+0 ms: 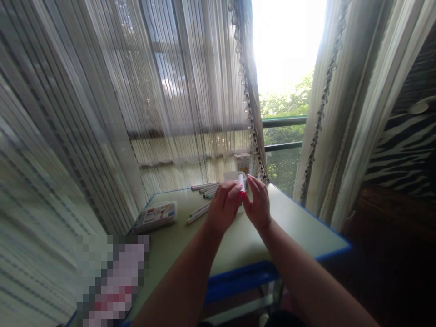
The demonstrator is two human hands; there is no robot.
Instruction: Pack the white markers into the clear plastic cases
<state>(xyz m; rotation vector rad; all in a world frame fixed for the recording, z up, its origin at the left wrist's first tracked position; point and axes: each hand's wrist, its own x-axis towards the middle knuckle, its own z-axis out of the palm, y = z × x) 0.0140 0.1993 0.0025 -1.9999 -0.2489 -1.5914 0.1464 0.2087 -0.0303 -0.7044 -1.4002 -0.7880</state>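
Observation:
A white marker with a red end stands roughly upright between my two hands, over the far part of the table. My left hand is closed, its fingertips pressing on the marker near the red end. On the other side, the curled fingers and thumb of my right hand meet the same marker. A translucent plastic case shows just behind the hands, partly covered by them. Several more markers lie loose to the left of my left hand, some partly hidden by it.
The pale table has a blue edge. A flat clear box with a printed sheet rests at its left side. A printed carton stands at the back by the curtain. A pixelated pinkish item lies front left.

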